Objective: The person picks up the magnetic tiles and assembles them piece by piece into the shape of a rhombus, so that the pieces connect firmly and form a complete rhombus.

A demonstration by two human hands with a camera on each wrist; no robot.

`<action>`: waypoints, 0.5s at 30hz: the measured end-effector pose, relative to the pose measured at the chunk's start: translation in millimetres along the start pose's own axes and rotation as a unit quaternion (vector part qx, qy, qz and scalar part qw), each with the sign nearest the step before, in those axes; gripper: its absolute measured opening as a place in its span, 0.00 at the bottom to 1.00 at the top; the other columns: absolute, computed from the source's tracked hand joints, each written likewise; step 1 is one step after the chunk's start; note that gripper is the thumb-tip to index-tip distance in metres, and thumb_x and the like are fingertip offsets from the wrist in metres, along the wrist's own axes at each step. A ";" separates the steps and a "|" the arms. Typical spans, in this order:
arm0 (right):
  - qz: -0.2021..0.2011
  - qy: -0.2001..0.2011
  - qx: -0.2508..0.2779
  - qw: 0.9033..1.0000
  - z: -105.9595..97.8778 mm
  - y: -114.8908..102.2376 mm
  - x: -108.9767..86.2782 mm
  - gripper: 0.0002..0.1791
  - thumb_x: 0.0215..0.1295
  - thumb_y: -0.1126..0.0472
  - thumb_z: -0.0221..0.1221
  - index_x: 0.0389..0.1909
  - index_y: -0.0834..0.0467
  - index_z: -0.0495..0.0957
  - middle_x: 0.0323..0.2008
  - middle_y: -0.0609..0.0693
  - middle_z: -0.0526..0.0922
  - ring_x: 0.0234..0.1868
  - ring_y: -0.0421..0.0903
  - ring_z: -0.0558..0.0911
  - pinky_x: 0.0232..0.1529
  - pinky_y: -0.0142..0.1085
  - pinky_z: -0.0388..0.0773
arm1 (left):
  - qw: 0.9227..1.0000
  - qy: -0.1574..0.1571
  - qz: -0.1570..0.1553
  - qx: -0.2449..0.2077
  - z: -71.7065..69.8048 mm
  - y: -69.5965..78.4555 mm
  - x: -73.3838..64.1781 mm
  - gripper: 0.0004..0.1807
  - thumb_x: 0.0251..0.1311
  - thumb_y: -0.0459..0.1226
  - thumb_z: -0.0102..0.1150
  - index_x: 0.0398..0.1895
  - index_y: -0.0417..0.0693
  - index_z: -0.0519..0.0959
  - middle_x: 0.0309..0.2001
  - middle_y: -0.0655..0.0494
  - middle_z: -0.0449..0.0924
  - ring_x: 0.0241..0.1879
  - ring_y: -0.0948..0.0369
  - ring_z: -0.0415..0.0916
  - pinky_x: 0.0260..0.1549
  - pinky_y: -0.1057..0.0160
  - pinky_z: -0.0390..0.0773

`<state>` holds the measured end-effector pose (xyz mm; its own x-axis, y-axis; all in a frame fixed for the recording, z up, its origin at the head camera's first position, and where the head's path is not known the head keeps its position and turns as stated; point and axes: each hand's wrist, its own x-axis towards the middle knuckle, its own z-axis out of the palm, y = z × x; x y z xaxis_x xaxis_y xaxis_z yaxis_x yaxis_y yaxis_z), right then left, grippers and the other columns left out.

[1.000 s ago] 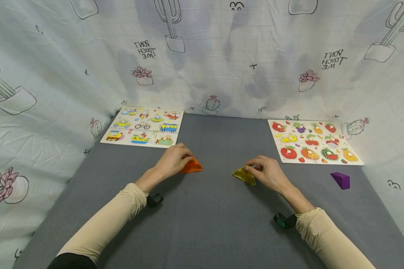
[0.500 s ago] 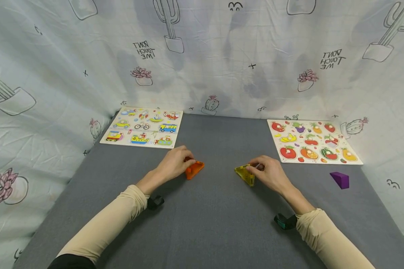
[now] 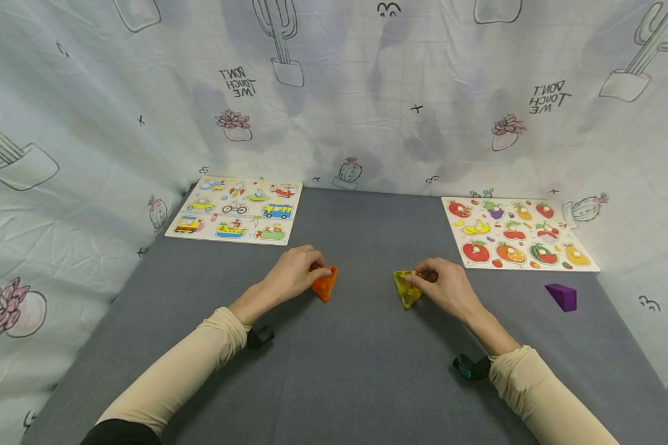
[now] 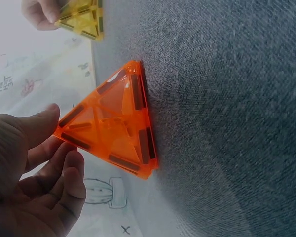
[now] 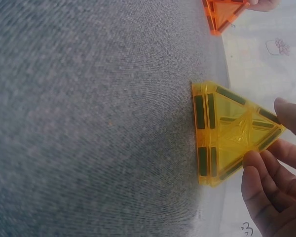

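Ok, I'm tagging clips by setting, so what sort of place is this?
Probably an indoor play or filming corner: the cactus-print cloth hangs like a backdrop, and the fruit board and orange triangle look like toys.

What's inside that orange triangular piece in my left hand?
Through the translucent orange triangular piece, dark strips show along its edges. Your left hand partly covers the pinched corner; what's beneath those fingers is hidden.

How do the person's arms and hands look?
The left sleeve and right sleeve are beige and wrinkled; black cloth borders the left one's upper end. The left wrist camera is black, the right wrist camera black and green. Left hand and right hand are bare.
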<state>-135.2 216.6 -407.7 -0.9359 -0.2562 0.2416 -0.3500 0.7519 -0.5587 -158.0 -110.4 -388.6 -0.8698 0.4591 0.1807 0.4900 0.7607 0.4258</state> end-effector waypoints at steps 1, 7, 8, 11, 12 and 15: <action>0.000 -0.001 0.001 1.000 -0.1 -0.3 -0.3 0.11 0.60 0.54 0.68 0.36 0.58 0.83 0.30 0.50 0.83 0.29 0.40 0.77 0.28 0.30 0.73 | 1.000 0.003 0.002 0.001 0.1 -0.2 -0.4 0.09 0.61 0.42 0.65 0.31 0.45 0.84 0.30 0.55 0.79 0.28 0.64 0.72 0.27 0.68 0.71; 0.001 -0.003 0.004 1.000 -1.6 0.2 -1.8 0.12 0.65 0.53 0.64 0.39 0.58 0.84 0.31 0.50 0.83 0.29 0.40 0.75 0.29 0.30 0.71 | 1.000 0.003 0.000 -0.009 -2.4 -4.4 -4.6 0.11 0.63 0.44 0.64 0.36 0.45 0.84 0.33 0.54 0.78 0.31 0.62 0.74 0.32 0.65 0.74; 0.003 0.001 0.004 1.000 -2.6 1.2 -2.2 0.12 0.66 0.53 0.62 0.39 0.58 0.84 0.32 0.50 0.83 0.29 0.40 0.75 0.29 0.31 0.71 | 1.000 -0.001 -0.003 -0.012 -3.3 -5.8 -5.8 0.12 0.63 0.44 0.63 0.38 0.45 0.84 0.35 0.54 0.79 0.33 0.61 0.74 0.33 0.64 0.75; 0.008 0.008 0.000 1.000 -7.5 6.7 -4.1 0.10 0.69 0.59 0.57 0.42 0.60 0.84 0.35 0.52 0.83 0.32 0.42 0.75 0.32 0.33 0.72 | 1.000 -0.017 -0.013 -0.020 -7.0 -10.8 -10.0 0.16 0.63 0.45 0.63 0.45 0.43 0.82 0.41 0.51 0.79 0.39 0.58 0.77 0.39 0.60 0.77; 0.010 0.006 -0.003 1.000 -9.8 8.9 -4.9 0.10 0.69 0.62 0.56 0.43 0.60 0.83 0.36 0.53 0.83 0.33 0.43 0.76 0.34 0.35 0.72 | 0.999 -0.023 -0.014 -0.021 -8.0 -12.5 -11.2 0.17 0.63 0.45 0.63 0.48 0.42 0.82 0.44 0.49 0.79 0.41 0.57 0.77 0.41 0.58 0.78; 0.010 -0.018 -0.009 1.000 -16.3 15.6 -7.4 0.15 0.63 0.70 0.54 0.48 0.62 0.82 0.40 0.57 0.83 0.38 0.47 0.78 0.38 0.40 0.75 | 0.999 -0.041 -0.009 -0.014 -10.5 -17.7 -15.0 0.20 0.62 0.44 0.64 0.52 0.41 0.80 0.48 0.47 0.78 0.45 0.55 0.78 0.44 0.56 0.80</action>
<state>-133.1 240.1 -405.2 -0.9439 -0.2619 0.2011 -0.3300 0.7685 -0.5481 -154.3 -135.6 -389.7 -0.8700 0.4828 0.0997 0.4718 0.7566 0.4527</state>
